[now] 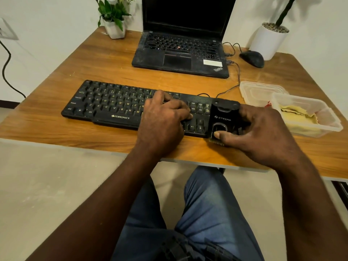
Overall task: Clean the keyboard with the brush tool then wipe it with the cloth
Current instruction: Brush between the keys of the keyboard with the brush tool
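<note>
Head view, single entry.

Keyboard: black, full-size, yellow-lettered keys, "ZEBRONICS" printed on the near edge. It is laid across the middle of the wooden table, slightly askew (left end nearer the far side).

Brush tool: a black block with a white logo, set over the keyboard's right end at 3 o'clock. Pale bristles are seen at its near end, over the keyboard's front edge.

Right hand: closed round the brush tool, thumb laid on its near end, fingers curled about its right side.

Left hand: rested palm-down on the keys just left of the brush, fingers relaxed, nothing gripped.

Containers: a clear plastic tub at 3 o'clock from the keyboard, just beyond the right hand, in which the yellow cloth is held, crumpled. A shallow clear lid (or tray) is placed behind it at 1 o'clock, touching it.

Surroundings: an open black laptop at 12 o'clock, screen dark. A black mouse lies at 1 o'clock, beside a white pot. A small potted plant stands at 11 o'clock. Thin cables are run between laptop and keyboard.
</note>
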{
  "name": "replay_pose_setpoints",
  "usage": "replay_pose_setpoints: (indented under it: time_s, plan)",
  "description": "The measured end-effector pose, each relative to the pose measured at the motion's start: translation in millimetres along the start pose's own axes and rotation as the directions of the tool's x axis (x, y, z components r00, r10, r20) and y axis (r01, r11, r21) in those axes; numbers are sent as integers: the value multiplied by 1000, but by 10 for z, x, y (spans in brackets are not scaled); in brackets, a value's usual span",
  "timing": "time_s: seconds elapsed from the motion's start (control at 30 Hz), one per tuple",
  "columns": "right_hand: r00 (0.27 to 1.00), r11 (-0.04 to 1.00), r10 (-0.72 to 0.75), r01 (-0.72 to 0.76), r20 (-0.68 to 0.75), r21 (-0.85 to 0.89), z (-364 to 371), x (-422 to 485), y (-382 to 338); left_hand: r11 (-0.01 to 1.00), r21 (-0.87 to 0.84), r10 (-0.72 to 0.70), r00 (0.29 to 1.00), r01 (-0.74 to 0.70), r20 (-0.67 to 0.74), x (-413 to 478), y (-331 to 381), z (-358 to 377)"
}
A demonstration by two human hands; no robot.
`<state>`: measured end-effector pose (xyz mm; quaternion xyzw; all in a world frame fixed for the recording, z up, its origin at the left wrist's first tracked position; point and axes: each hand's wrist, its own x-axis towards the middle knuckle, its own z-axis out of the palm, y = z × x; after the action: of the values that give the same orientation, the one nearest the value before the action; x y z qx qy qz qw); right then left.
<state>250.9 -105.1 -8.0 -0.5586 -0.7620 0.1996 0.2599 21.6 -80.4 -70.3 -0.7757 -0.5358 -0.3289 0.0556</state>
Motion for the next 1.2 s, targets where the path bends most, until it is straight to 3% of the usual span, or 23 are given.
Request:
replay_pose_setpoints:
  time_s: [0.17,0.3,0.43,0.53,0.7,0.87,1.03,1.2]
  plan:
    - [977,999,50,-46,-206,23,83,122,14,1000,3,-9,1000,9,7,3,-3,15]
    - [998,999,38,-40,-57,-23,103,282,-45,1000,-5,-13,1000,13,3,1,13,-11]
    - [995,997,29,-35,-92,-67,47,371,-70,1000,0,-22,1000,22,10,-3,23,-15]
    - [999,999,27,-26,22,-30,45,334,-76,1000,3,-22,1000,22,-1,-3,31,-23]
    - [992,996,44,-53,-115,-77,114,433,-83,999,-6,-40,999,40,0,-2,15,-24]
    - [999,1000,-3,4,45,-16,94,392,-147,999,13,-52,999,51,13,12,5,-23]
    - [993,995,-5,-6,-119,-97,119,488,-135,999,9,-47,999,47,6,4,16,-23]
    - [995,995,-93,94,20,-22,190,408,-165,999,35,-40,999,40,-2,6,7,-22]
